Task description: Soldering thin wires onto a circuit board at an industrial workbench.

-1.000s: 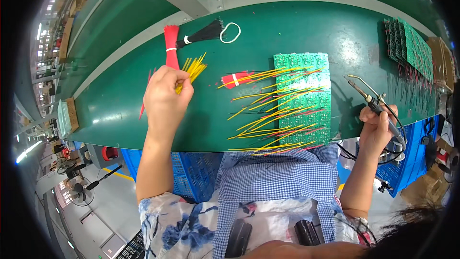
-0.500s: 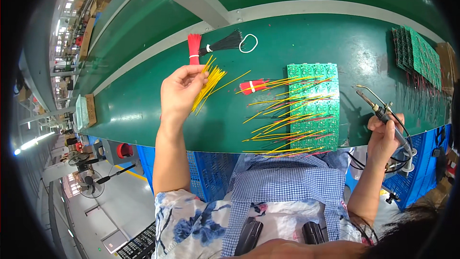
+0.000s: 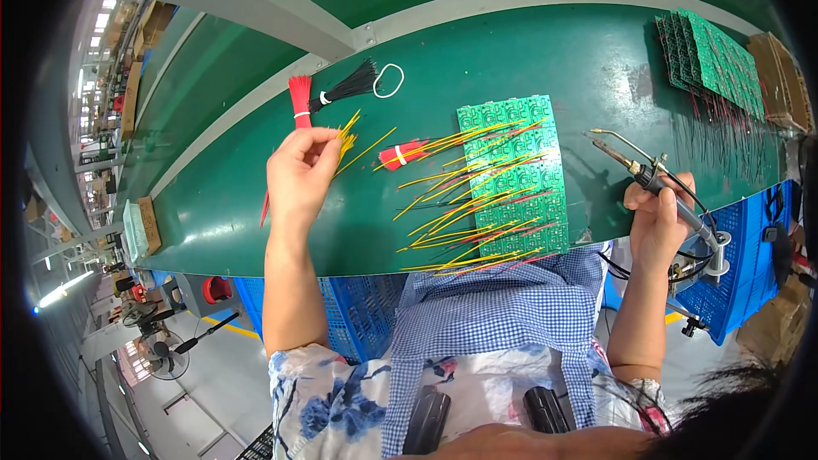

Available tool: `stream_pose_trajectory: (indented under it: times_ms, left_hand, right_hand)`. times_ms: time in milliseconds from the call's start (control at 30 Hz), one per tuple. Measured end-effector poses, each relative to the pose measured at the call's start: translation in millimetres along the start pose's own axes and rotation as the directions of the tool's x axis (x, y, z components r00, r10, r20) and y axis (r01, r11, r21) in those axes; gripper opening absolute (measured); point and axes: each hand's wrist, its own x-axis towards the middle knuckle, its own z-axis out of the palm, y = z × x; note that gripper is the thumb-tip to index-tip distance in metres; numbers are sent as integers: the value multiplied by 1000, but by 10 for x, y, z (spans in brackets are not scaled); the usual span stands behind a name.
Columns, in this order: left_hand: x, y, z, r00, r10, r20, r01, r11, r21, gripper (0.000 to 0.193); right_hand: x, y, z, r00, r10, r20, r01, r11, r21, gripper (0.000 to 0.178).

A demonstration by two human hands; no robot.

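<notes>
Soldering iron [image 3: 654, 181] at the right of the frame, its long axis slanting from lower right to upper left, hot end aimed up and left toward the circuit board panel [image 3: 532, 177]. The right hand [image 3: 656, 215] has it, fingers wrapped round the black handle, and a bent brass tube [image 3: 626, 143] runs just above the tip. Over to left of centre: yellow wires [image 3: 348, 138], the bunch tilting up and right, and the left hand [image 3: 300, 169] is right on them, thumb and forefinger tips close together; whether they pinch a wire, I cannot tell. One loose yellow wire [image 3: 372, 148] slants the same way just beside.

The panel, mid-frame, stands long side up and down, its lower edge close to the front edge of the workbench [image 3: 204, 234]. A strip of bare green top separates panel from iron tip; on the left the room is tighter, with wire ends jutting past the panel's edge and a red wire bundle [image 3: 390, 158] sitting near them. Looks: glossy green panel, thin straight yellow wires, dark scorched-looking iron tip, brass collar, black grip.
</notes>
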Motion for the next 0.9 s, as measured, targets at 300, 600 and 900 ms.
stream_pose_trajectory:
  times_ms: [300,600,900]
  left_hand:
    - [-122,252,-40,876,438,-203,-389,889,240,9]
    - [-503,1025,912,771,617,162,-623,782,-15,15]
    - [-515,933,1278,754,610,243,-632,775,15,12]
  right_hand:
    - [19,30,52,997,19,-71,-18,1000,21,9]
    - [-54,-26,-35,1000,15,21,-17,997,73,22]
    - [-149,-151,-191,999,36,20,-36,999,23,22]
